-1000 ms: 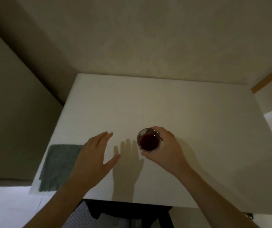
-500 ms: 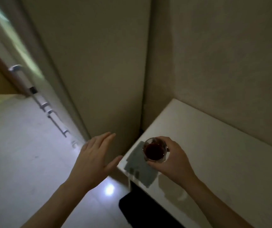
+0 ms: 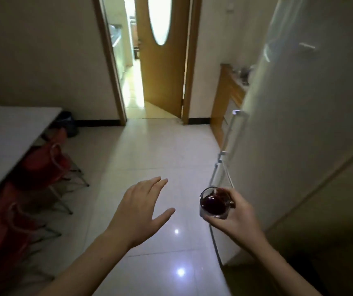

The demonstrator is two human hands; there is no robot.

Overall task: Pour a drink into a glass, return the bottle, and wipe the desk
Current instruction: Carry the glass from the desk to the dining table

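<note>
A small clear glass [image 3: 212,205] holding dark red drink hangs in the air above the tiled floor, roughly upright, gripped from the right side by my right hand [image 3: 238,218]. My left hand [image 3: 138,208] floats to the left of it, palm down, fingers spread, holding nothing. The desk, the grey cloth and the bottle are out of view.
A tall white fridge [image 3: 299,146] with metal handles stands close on the right. A white table [image 3: 7,135] with red chairs [image 3: 43,165] under it is on the left. Ahead, an open wooden door [image 3: 162,60] leads to a bright room. A wooden counter [image 3: 228,92] lies beyond the fridge.
The view has swung left, away from the white desk and grey cloth, into the room. My right hand has lifted the glass off the desk and carries it; my left hand stays open.
</note>
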